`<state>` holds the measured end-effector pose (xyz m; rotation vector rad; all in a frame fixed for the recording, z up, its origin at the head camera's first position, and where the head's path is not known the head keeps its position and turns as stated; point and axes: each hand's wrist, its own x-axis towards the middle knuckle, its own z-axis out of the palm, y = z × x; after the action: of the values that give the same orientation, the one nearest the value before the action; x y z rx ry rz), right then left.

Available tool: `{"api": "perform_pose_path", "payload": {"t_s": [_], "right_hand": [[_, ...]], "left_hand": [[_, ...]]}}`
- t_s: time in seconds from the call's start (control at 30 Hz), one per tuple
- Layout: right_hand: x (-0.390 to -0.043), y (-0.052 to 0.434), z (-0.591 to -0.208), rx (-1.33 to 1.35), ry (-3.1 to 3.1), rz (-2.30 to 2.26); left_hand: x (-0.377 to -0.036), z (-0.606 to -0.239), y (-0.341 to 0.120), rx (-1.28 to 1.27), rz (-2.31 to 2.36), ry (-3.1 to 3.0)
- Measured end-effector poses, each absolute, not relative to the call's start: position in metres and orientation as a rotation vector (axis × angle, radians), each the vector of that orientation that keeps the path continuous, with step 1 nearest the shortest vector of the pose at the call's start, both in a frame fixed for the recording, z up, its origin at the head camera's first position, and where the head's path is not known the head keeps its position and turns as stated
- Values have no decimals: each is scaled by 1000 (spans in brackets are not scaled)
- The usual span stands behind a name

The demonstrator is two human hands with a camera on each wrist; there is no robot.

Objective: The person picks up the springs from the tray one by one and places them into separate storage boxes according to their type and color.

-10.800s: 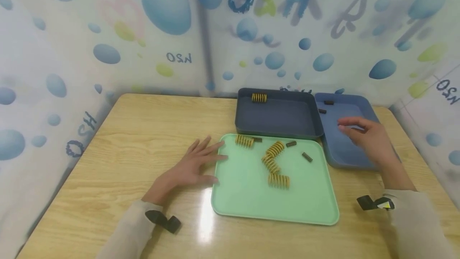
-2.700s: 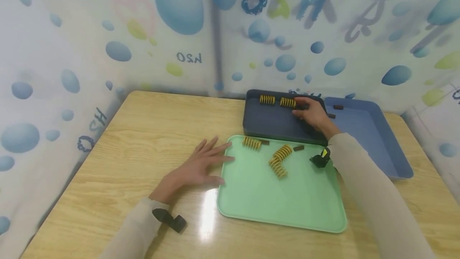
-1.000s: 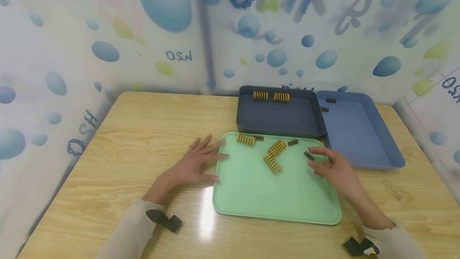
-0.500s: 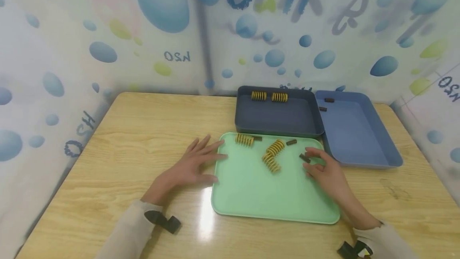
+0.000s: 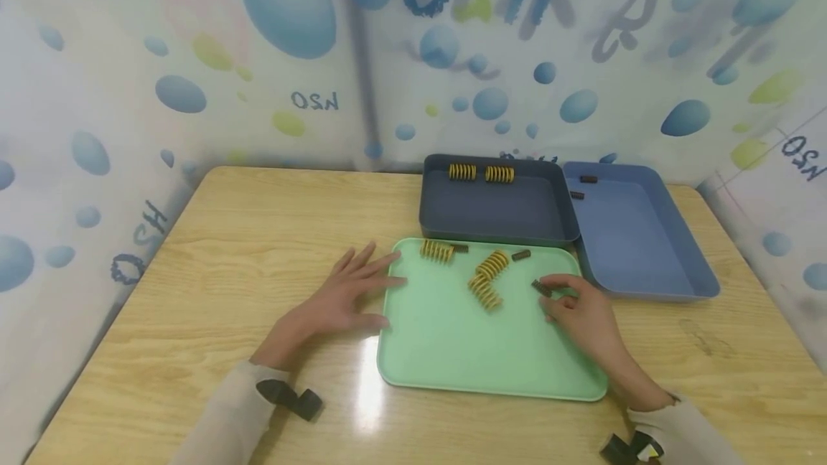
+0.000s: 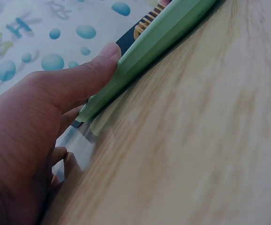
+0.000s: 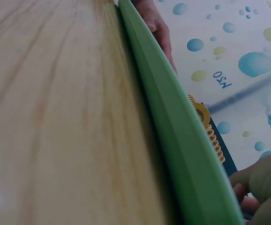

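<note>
On the light green tray (image 5: 452, 350) lie several yellow coil springs, including one (image 5: 493, 264) leaning against another (image 5: 485, 293) near the middle and a third (image 5: 437, 251) at the top left. Small dark springs (image 5: 521, 255) lie near its far edge. My right hand (image 5: 584, 318) is over the tray's right side, thumb and index finger pinching a small dark spring (image 5: 540, 287). My left hand (image 5: 339, 300) rests at the tray's left edge with fingers spread; in the left wrist view its thumb (image 6: 108, 52) touches the green rim.
Behind the green tray stands a dark grey-blue tray (image 5: 497, 210) with two yellow springs (image 5: 461, 172) along its back. Beside it on the right, a blue tray (image 5: 646, 235) holds two small dark springs (image 5: 588, 179). A patterned wall (image 5: 226, 56) rises behind the wooden table (image 5: 271, 207).
A second and third yellow spring left the green tray's middle area count: one now sits in the dark tray. My right hand came back to the green tray, and the pinched dark spring shifted slightly left.
</note>
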<state>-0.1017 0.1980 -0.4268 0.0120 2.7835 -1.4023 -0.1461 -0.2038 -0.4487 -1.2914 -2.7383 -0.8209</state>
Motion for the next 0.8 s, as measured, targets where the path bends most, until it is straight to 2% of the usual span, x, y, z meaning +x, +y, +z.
{"api": "perform_pose_path", "payload": {"t_s": [0.8], "right_hand": [[-103,197,-429,-71,2881,-1287]], "left_hand": [[-147,-448,-203,-1290,-812,-2737]]}}
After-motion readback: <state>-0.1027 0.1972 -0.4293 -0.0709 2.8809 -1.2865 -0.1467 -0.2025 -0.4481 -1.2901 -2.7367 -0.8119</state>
